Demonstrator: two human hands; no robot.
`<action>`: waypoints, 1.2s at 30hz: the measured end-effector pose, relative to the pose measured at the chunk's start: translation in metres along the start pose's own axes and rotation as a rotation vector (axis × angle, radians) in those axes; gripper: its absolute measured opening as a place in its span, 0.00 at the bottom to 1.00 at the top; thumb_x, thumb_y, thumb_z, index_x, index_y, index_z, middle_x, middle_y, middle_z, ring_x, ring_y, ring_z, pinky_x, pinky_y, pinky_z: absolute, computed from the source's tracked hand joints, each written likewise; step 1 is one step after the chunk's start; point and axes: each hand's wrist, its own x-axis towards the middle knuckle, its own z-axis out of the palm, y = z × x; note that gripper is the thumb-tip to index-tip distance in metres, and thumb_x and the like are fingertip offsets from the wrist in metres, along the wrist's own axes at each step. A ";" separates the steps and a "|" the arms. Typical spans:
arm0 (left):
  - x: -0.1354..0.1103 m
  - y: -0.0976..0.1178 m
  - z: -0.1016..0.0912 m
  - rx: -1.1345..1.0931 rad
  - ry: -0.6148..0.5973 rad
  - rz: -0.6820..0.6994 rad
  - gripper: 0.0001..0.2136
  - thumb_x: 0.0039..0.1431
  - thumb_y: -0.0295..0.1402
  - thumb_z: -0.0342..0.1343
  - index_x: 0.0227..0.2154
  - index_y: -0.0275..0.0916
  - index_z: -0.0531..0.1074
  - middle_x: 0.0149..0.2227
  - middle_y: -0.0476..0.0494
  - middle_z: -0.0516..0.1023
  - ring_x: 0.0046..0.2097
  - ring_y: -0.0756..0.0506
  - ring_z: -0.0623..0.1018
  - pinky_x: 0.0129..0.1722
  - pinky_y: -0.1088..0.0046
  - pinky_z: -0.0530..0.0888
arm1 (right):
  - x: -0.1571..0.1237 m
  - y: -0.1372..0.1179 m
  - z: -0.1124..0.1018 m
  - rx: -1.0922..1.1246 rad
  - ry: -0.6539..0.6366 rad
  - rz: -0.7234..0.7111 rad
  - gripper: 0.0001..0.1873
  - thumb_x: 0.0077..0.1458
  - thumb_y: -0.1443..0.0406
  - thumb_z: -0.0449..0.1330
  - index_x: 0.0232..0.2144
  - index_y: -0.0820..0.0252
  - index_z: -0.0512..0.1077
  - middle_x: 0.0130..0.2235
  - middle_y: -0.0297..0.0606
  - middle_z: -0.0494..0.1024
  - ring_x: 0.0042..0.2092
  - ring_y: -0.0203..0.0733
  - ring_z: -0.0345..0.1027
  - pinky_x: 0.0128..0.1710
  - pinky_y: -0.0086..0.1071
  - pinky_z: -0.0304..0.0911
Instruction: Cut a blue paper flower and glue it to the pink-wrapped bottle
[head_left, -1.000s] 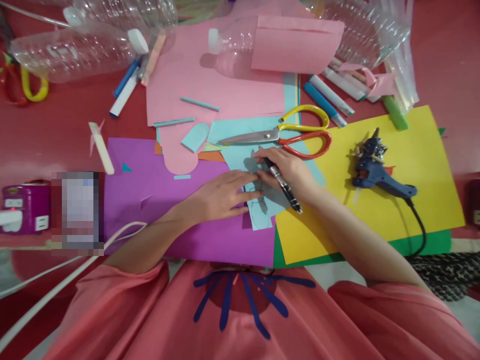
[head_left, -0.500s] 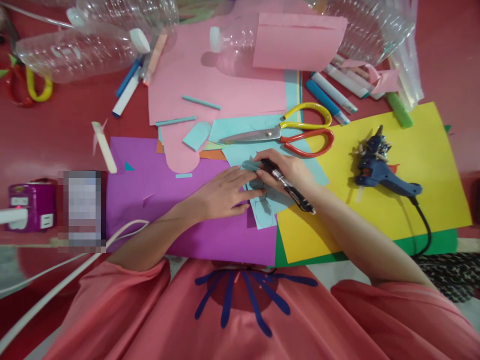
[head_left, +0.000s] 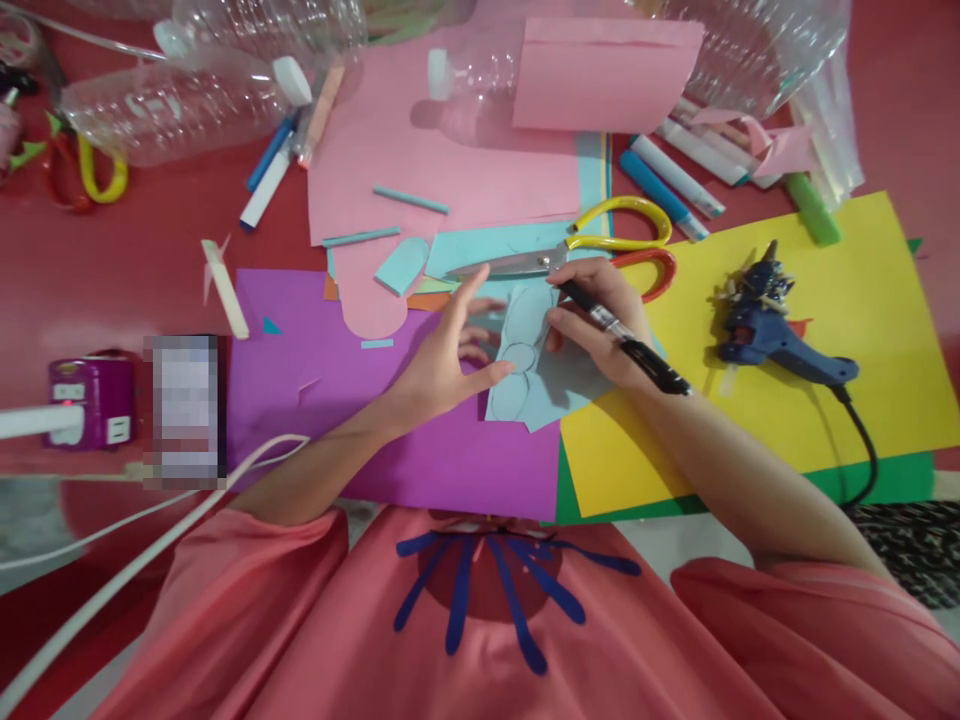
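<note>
"Blue paper piece (head_left: 525, 375): position?"

"Flat on the table, straddling the seam between the purple sheet (head_left: 322, 390) and the yellow sheet (head_left: 825, 340), just below the scissors (head_left: 525, 262). Rounded pen outlines show on its face."

"Left hand (head_left: 439, 370)?"

"Open, fingers spread, nothing gripped. A second ago it lay flat across the piece, pinning it. It has since tipped up onto its edge, thumb raised; one fingertip seems to touch the piece's left border, the rest are clear of it."

"Right hand (head_left: 592, 320)?"

"Closed around a black pen (head_left: 626, 345) in a writing grip. It has travelled up and away from the person. The tip now sits at the piece's upper edge, close to the scissor blades; contact with the paper cannot be confirmed."

"Significance?"

"The outlines, formerly covered by the left palm, are now exposed. In my judgement, tracing on that part has paused: the paper is barely held, so a stroke made now could drag it."
</note>
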 end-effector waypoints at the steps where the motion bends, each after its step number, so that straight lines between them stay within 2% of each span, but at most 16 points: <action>1: 0.001 0.001 0.001 -0.116 -0.040 -0.081 0.31 0.57 0.41 0.61 0.61 0.43 0.56 0.48 0.39 0.75 0.37 0.49 0.78 0.34 0.73 0.77 | 0.000 0.000 0.000 0.039 0.010 0.002 0.15 0.56 0.56 0.61 0.43 0.50 0.63 0.27 0.27 0.68 0.23 0.36 0.68 0.24 0.34 0.66; 2: 0.002 0.003 0.001 -0.204 -0.093 -0.157 0.27 0.55 0.42 0.62 0.55 0.41 0.62 0.39 0.45 0.76 0.30 0.52 0.75 0.28 0.76 0.74 | 0.000 0.000 0.001 0.061 0.021 0.001 0.16 0.56 0.55 0.61 0.43 0.50 0.62 0.28 0.28 0.69 0.23 0.36 0.68 0.23 0.34 0.67; 4: 0.003 0.007 0.002 -0.289 -0.155 -0.272 0.16 0.53 0.43 0.63 0.36 0.39 0.68 0.25 0.54 0.69 0.22 0.55 0.69 0.21 0.80 0.68 | 0.000 0.001 0.002 0.054 0.044 -0.010 0.17 0.56 0.53 0.61 0.43 0.49 0.61 0.31 0.29 0.69 0.22 0.35 0.68 0.20 0.33 0.65; 5: 0.003 0.009 0.002 -0.307 -0.138 -0.302 0.15 0.52 0.44 0.64 0.29 0.39 0.66 0.21 0.57 0.65 0.20 0.56 0.66 0.18 0.81 0.65 | 0.000 0.002 0.002 0.032 0.053 -0.018 0.17 0.57 0.53 0.60 0.43 0.49 0.61 0.33 0.30 0.70 0.21 0.34 0.66 0.19 0.32 0.64; 7: 0.004 0.012 0.000 -0.345 -0.019 -0.318 0.17 0.49 0.43 0.65 0.24 0.40 0.63 0.19 0.58 0.62 0.17 0.57 0.63 0.15 0.81 0.61 | 0.000 0.004 0.003 -0.014 0.063 -0.048 0.17 0.57 0.54 0.60 0.44 0.50 0.61 0.34 0.31 0.72 0.20 0.32 0.62 0.18 0.31 0.62; 9: 0.005 0.014 -0.003 -0.408 0.153 -0.311 0.16 0.48 0.42 0.66 0.26 0.41 0.63 0.19 0.58 0.63 0.16 0.57 0.62 0.13 0.80 0.59 | -0.001 0.004 0.004 -0.101 0.044 -0.110 0.15 0.56 0.58 0.61 0.45 0.52 0.65 0.34 0.32 0.74 0.23 0.34 0.65 0.24 0.32 0.66; 11: 0.007 0.012 -0.006 -0.464 0.293 -0.311 0.15 0.49 0.42 0.64 0.30 0.42 0.65 0.19 0.59 0.65 0.13 0.56 0.62 0.11 0.79 0.57 | -0.001 0.003 0.003 -0.285 0.008 -0.197 0.14 0.59 0.63 0.58 0.48 0.51 0.70 0.38 0.36 0.77 0.33 0.39 0.72 0.34 0.35 0.71; 13: 0.009 0.009 -0.009 -0.492 0.373 -0.319 0.14 0.51 0.43 0.63 0.34 0.43 0.65 0.19 0.59 0.67 0.12 0.56 0.62 0.10 0.77 0.55 | -0.001 0.000 -0.002 -0.503 0.005 -0.263 0.20 0.61 0.67 0.51 0.53 0.46 0.71 0.45 0.39 0.77 0.43 0.43 0.74 0.42 0.39 0.72; 15: 0.010 0.006 -0.009 -0.506 0.394 -0.322 0.14 0.52 0.44 0.62 0.34 0.43 0.65 0.20 0.59 0.68 0.11 0.56 0.62 0.09 0.77 0.55 | 0.003 -0.003 -0.014 -0.661 0.058 -0.273 0.26 0.60 0.71 0.49 0.57 0.43 0.69 0.49 0.40 0.76 0.49 0.47 0.73 0.47 0.44 0.71; 19: 0.012 0.004 -0.009 -0.547 0.376 -0.326 0.15 0.52 0.43 0.62 0.34 0.44 0.62 0.17 0.61 0.67 0.10 0.54 0.62 0.08 0.76 0.56 | 0.013 -0.003 -0.048 -0.875 0.133 -0.227 0.30 0.53 0.76 0.52 0.56 0.52 0.70 0.52 0.47 0.76 0.56 0.59 0.67 0.58 0.59 0.62; 22: 0.014 0.006 -0.009 -0.582 0.372 -0.358 0.16 0.51 0.41 0.62 0.34 0.44 0.61 0.16 0.61 0.68 0.11 0.52 0.66 0.09 0.76 0.59 | 0.016 0.005 -0.064 -0.923 0.076 -0.179 0.32 0.50 0.78 0.54 0.57 0.55 0.69 0.52 0.49 0.75 0.56 0.61 0.67 0.58 0.59 0.61; 25: 0.015 0.008 -0.010 -0.590 0.396 -0.387 0.15 0.51 0.42 0.62 0.33 0.44 0.61 0.16 0.59 0.69 0.14 0.51 0.70 0.12 0.75 0.63 | 0.017 0.015 -0.069 -0.917 0.032 -0.218 0.33 0.50 0.78 0.54 0.57 0.50 0.69 0.50 0.46 0.76 0.53 0.57 0.69 0.55 0.53 0.64; 28: 0.016 0.009 -0.011 -0.596 0.448 -0.406 0.16 0.52 0.45 0.61 0.30 0.43 0.61 0.16 0.59 0.69 0.14 0.52 0.70 0.12 0.76 0.63 | 0.018 0.019 -0.068 -0.937 0.030 -0.244 0.34 0.47 0.77 0.55 0.55 0.46 0.71 0.43 0.42 0.76 0.47 0.54 0.72 0.50 0.48 0.69; 31: 0.016 0.010 -0.014 -0.601 0.482 -0.412 0.17 0.53 0.48 0.60 0.27 0.43 0.62 0.16 0.57 0.68 0.13 0.53 0.67 0.10 0.76 0.61 | 0.018 0.015 -0.063 -0.941 -0.015 -0.175 0.37 0.41 0.76 0.57 0.54 0.46 0.72 0.40 0.41 0.77 0.42 0.54 0.73 0.43 0.49 0.71; 34: 0.016 0.013 -0.015 -0.600 0.481 -0.407 0.18 0.54 0.49 0.60 0.24 0.42 0.63 0.15 0.56 0.66 0.12 0.53 0.65 0.10 0.77 0.61 | 0.016 0.008 -0.056 -0.903 0.016 -0.104 0.36 0.39 0.75 0.57 0.53 0.51 0.74 0.44 0.44 0.79 0.45 0.57 0.74 0.42 0.50 0.71; 36: 0.016 0.014 -0.016 -0.603 0.479 -0.401 0.17 0.53 0.46 0.62 0.23 0.42 0.63 0.14 0.56 0.66 0.12 0.54 0.64 0.10 0.78 0.61 | 0.016 0.004 -0.052 -0.822 0.067 -0.100 0.33 0.40 0.74 0.57 0.51 0.56 0.75 0.45 0.45 0.79 0.43 0.54 0.74 0.42 0.48 0.70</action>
